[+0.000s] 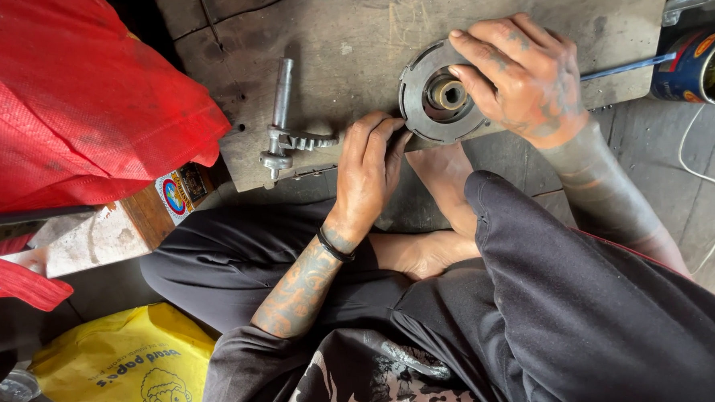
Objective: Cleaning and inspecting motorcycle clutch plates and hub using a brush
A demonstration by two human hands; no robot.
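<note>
A big red woven-plastic sack (63,93) bulges at the upper left, its mouth out of sight, so I cannot tell what it holds. Beside it lies the grey, scuffed wooden board (350,40) serving as a low bench, flat on the floor in front of a seated person in dark trousers. Lower left, a crumpled yellow plastic bag (132,372) lies on the floor, contents hidden.

On the near edge of the bench sits a round grey metal disc with a brass-coloured hub (437,97). The right hand (529,77) covers the disc's right side, fingers spread over the rim, the forefinger touching the hub. The left hand (368,172) rests at the disc's left edge, fingers pressed together and curled against the rim and against a toothed steel tool with a cylindrical handle (283,120) lying on the bench just beside it.

At the far right stands a blue and red open tin can (701,65) with dark, greenish liquid inside, just off the bench.
</note>
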